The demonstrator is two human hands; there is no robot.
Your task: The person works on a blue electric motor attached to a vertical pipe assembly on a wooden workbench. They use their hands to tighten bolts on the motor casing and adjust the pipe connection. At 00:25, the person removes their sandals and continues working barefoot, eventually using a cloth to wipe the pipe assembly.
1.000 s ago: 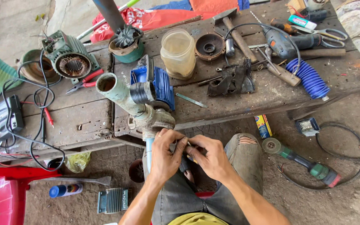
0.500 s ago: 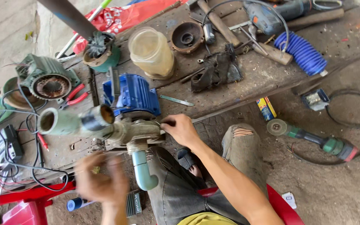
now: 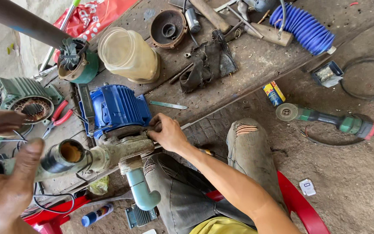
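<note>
Hands: I count two, my left hand [image 3: 3, 173] and my right hand [image 3: 165, 132].
Blue motor pumps: one [image 3: 115, 108].
Green motor housings: I see one [image 3: 20, 97].
Plastic jars: one [image 3: 128, 54].
Angle grinders: one [image 3: 325, 119], on the floor.
Blue coiled hoses: one [image 3: 304, 28].
Red-handled pliers: one [image 3: 57, 118].
Spray cans: I make out two, one blue [image 3: 96, 214], one yellow and blue [image 3: 274, 93].
</note>
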